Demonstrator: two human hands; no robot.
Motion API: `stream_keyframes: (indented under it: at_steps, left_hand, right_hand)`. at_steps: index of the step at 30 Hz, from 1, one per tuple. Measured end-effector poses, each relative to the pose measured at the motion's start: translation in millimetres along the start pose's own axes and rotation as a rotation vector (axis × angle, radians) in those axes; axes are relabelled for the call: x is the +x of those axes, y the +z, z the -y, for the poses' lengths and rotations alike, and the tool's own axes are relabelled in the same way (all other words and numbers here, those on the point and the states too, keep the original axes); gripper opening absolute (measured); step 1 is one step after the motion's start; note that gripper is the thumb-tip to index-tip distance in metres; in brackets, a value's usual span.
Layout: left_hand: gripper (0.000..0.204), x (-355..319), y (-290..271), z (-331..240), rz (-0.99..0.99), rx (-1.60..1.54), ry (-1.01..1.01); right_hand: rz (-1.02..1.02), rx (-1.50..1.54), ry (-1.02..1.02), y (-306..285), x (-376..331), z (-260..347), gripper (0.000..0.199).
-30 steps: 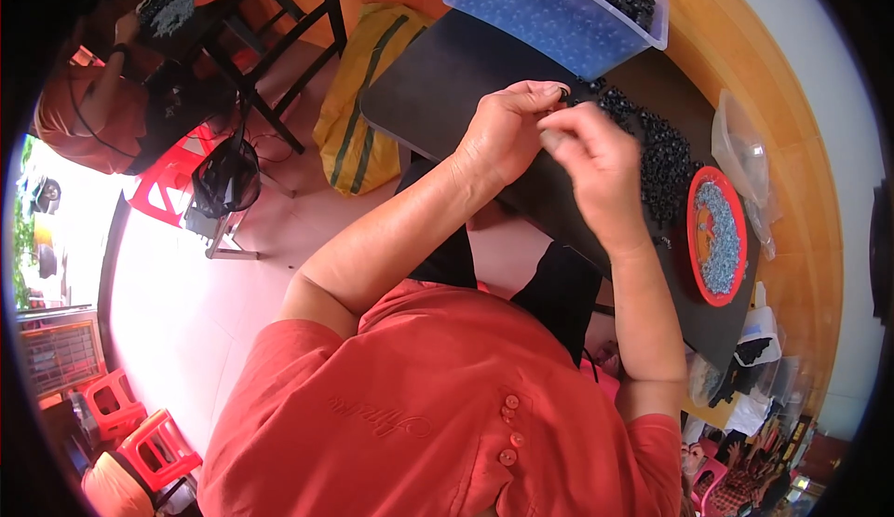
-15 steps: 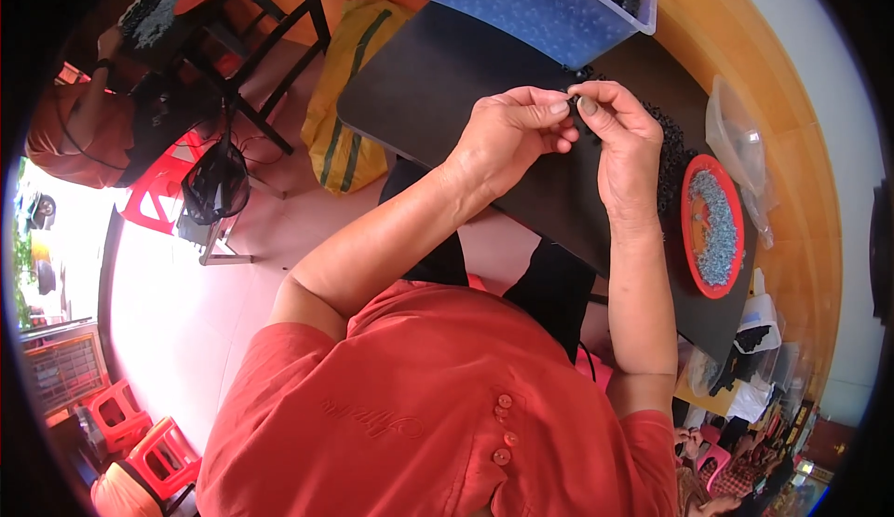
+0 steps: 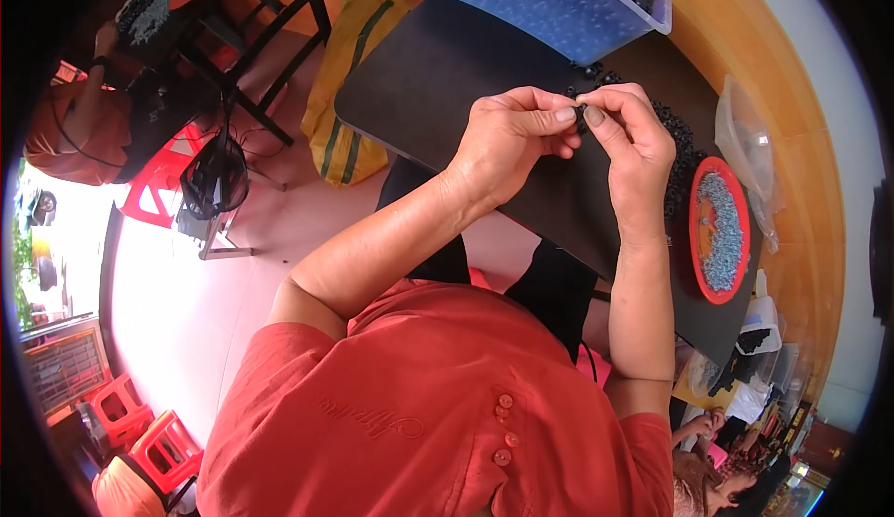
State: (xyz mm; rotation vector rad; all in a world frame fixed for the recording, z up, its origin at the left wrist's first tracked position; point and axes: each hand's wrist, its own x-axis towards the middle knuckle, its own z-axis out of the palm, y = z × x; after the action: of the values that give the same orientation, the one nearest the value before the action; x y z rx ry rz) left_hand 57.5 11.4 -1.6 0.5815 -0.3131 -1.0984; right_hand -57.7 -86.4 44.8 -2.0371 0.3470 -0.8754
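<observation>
Above the dark table [image 3: 410, 79] my two hands meet at the fingertips. My left hand [image 3: 521, 135] is closed in a pinch on a small black part [image 3: 581, 118], mostly hidden by the fingers. My right hand [image 3: 633, 140] pinches at the same spot, thumb and forefinger against the part; whether it holds a second tiny piece I cannot make out. Just beyond and to the right lies a pile of small black parts [image 3: 678, 130]. A red oval tray [image 3: 697, 265] of small light-blue pieces [image 3: 722, 238] sits right of my right forearm.
A translucent blue bin [image 3: 531, 9] full of black parts stands at the table's far side. A clear plastic bag [image 3: 743, 135] lies by the wall. Left of the table is a yellow sack [image 3: 349, 88] on the floor. A co-worker [image 3: 79, 135] sits at far left near a black stool [image 3: 251, 51].
My right hand has shifted slightly right, and its forefinger now reaches over to the left fingertips. The left hand keeps its pinch almost in place. The view has shifted slightly.
</observation>
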Motion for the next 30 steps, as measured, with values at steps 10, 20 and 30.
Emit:
stream_keyframes:
  at_steps: [10, 20, 30]
  left_hand:
    - [0.007, 0.1, -2.0, 0.8, 0.029, 0.025, -0.014]
    - [0.008, 0.7, -3.5, 0.6, 0.035, 0.004, -0.024]
    - [0.007, -0.6, 1.0, -2.3, 0.027, 0.061, -0.045]
  right_hand:
    - [0.007, -0.32, -0.304, -0.3, -1.6, -1.2, 0.006]
    - [-0.026, -0.182, -0.166, 2.5, -3.1, -7.5, 0.004]
    - [-0.002, -0.419, -0.405, -3.3, -3.4, -7.1, 0.01]
